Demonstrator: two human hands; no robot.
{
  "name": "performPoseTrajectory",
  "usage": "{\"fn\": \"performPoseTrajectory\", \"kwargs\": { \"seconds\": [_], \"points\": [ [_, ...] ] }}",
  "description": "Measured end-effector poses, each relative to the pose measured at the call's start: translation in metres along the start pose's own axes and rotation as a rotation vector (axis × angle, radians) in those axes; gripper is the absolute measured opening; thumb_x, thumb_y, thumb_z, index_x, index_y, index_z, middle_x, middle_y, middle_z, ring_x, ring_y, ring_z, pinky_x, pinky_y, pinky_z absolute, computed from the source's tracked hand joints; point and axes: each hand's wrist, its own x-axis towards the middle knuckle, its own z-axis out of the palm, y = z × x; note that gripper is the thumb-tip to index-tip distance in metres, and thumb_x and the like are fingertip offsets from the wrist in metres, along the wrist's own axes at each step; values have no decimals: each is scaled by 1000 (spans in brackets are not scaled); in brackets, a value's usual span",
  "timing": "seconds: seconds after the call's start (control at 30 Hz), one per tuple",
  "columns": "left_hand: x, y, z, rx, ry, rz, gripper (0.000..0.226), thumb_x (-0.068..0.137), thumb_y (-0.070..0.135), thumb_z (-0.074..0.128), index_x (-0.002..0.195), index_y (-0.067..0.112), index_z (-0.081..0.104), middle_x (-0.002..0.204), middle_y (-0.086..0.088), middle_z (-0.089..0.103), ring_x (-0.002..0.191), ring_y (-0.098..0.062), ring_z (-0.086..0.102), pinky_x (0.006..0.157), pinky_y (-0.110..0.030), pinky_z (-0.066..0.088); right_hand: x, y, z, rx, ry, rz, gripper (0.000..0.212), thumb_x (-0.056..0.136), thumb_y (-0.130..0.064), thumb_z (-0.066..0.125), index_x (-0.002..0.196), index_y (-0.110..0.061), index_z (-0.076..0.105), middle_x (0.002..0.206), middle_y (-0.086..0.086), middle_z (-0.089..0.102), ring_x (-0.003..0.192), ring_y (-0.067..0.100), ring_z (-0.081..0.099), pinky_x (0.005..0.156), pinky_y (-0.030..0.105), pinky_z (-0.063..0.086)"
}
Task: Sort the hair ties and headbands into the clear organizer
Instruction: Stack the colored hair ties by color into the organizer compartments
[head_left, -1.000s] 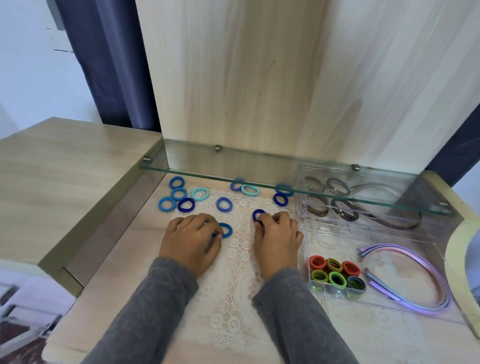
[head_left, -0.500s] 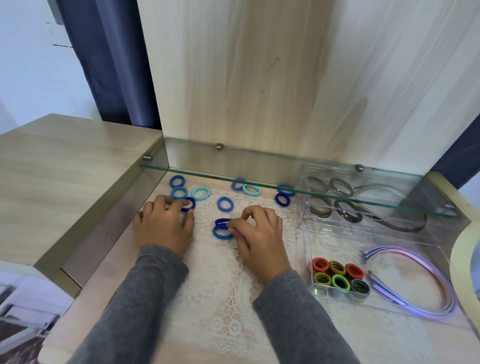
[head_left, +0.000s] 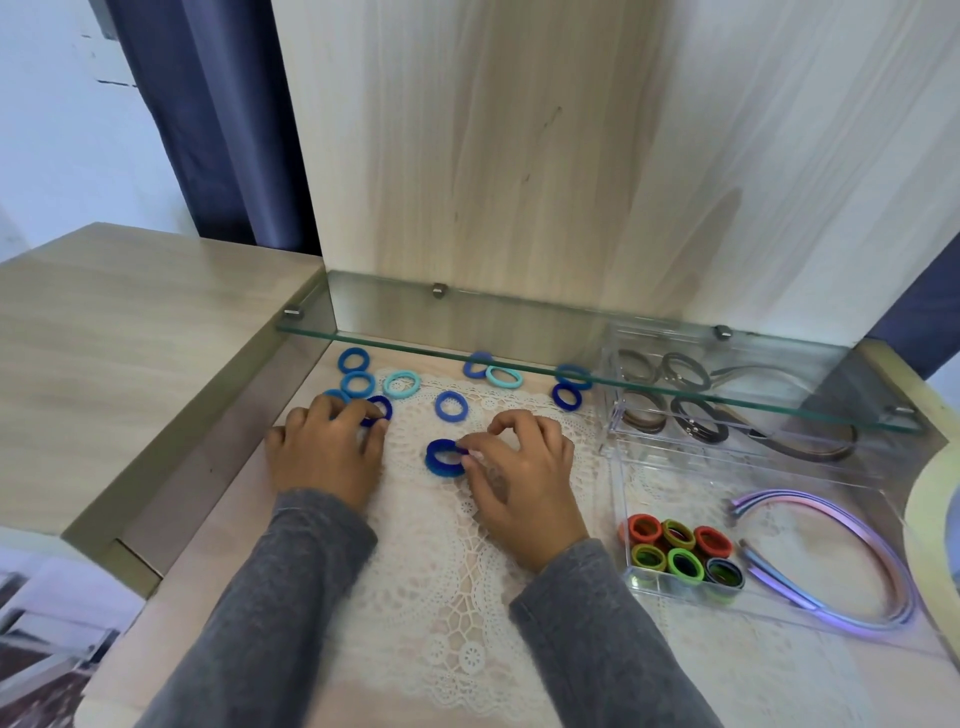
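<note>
Several blue and turquoise hair ties lie on the lace mat (head_left: 447, 571). My right hand (head_left: 519, 467) pinches a stack of two blue hair ties (head_left: 441, 458) at the mat's middle. My left hand (head_left: 327, 447) has its fingers curled over a dark blue hair tie (head_left: 379, 409) at the left cluster. The clear organizer (head_left: 621, 467) stands at the right. It holds red, green and olive hair ties (head_left: 675, 551), pastel headbands (head_left: 857, 561), and grey and brown ties (head_left: 670, 395) with dark headbands at its back.
A glass shelf (head_left: 519, 358) juts out low over the far hair ties and the organizer's back compartments. A raised wooden ledge (head_left: 130, 338) borders the left side. A round cream rim (head_left: 930, 519) shows at the far right edge.
My left hand moved left and away to the cluster of ties. My right hand shifted left, bringing a dark blue tie onto the blue tie at the mat's middle.
</note>
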Motion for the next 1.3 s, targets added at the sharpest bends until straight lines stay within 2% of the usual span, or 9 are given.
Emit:
{"fn": "performPoseTrajectory", "kwargs": {
  "seconds": [0.13, 0.23, 0.33, 0.47, 0.57, 0.7, 0.83, 1.13, 1.3],
  "points": [
    [-3, -3, 3, -100, 54, 76, 14, 90, 34, 57, 101, 29, 65, 102, -1, 63, 92, -27, 55, 80, -39, 36, 2, 3, 1, 35, 57, 172, 18, 92, -32, 50, 104, -31, 63, 111, -7, 49, 106, 12, 33, 87, 32, 29],
    [-4, -3, 6, -259, 95, 283, 12, 90, 32, 55, 95, 27, 64, 97, 4, 64, 88, -24, 58, 73, -36, 39, 4, 5, 1, 47, 29, 270, 20, 94, -31, 47, 109, -29, 61, 115, -5, 48, 109, 12, 31, 90, 32, 28],
    [-6, 2, 4, -362, 78, 518, 16, 90, 35, 48, 94, 28, 62, 101, 11, 64, 94, -16, 59, 74, -38, 44, 4, 5, 0, 53, 22, 298, 21, 94, -29, 47, 111, -27, 59, 116, -5, 48, 111, 13, 31, 91, 32, 28],
    [-11, 6, 3, -362, 72, 646, 14, 89, 28, 48, 95, 29, 61, 101, 15, 64, 94, -11, 60, 79, -33, 39, 4, 3, 0, 53, 28, 297, 21, 93, -29, 48, 111, -26, 59, 116, -5, 49, 111, 14, 33, 89, 31, 26],
    [-13, 8, 0, -291, 98, 630, 13, 87, 26, 50, 94, 32, 58, 101, 17, 65, 94, -9, 58, 81, -26, 29, 3, 4, 0, 45, 21, 302, 21, 93, -29, 48, 112, -26, 58, 117, -5, 49, 112, 14, 33, 89, 31, 27],
    [-15, 12, -4, -188, 145, 584, 22, 79, 13, 73, 91, 30, 65, 99, 13, 67, 93, -15, 62, 83, -36, 32, 4, 4, -1, 31, 8, 306, 22, 94, -31, 47, 113, -27, 57, 118, -5, 48, 112, 14, 32, 90, 33, 29],
    [-18, 13, -7, -119, 155, 586, 26, 72, 12, 77, 89, 29, 67, 98, 13, 68, 93, -17, 63, 83, -39, 30, 3, 3, -1, 32, 12, 304, 22, 94, -30, 47, 113, -26, 58, 118, -4, 49, 111, 15, 33, 88, 32, 27],
    [-18, 11, -7, -78, 72, 588, 27, 77, 16, 64, 98, 34, 64, 104, 17, 66, 102, -14, 61, 92, -44, 29, 3, 3, -1, 36, 6, 302, 23, 94, -30, 47, 114, -26, 56, 119, -4, 48, 111, 15, 33, 89, 32, 28],
    [-17, 13, -6, -194, 24, 460, 47, 76, 5, 51, 116, 29, 59, 115, 8, 65, 110, -17, 59, 99, -47, 32, 3, 1, -3, 102, -64, 244, 31, 92, -22, 45, 121, -34, 51, 121, -7, 43, 112, 11, 30, 93, 29, 29]
  ]
}}
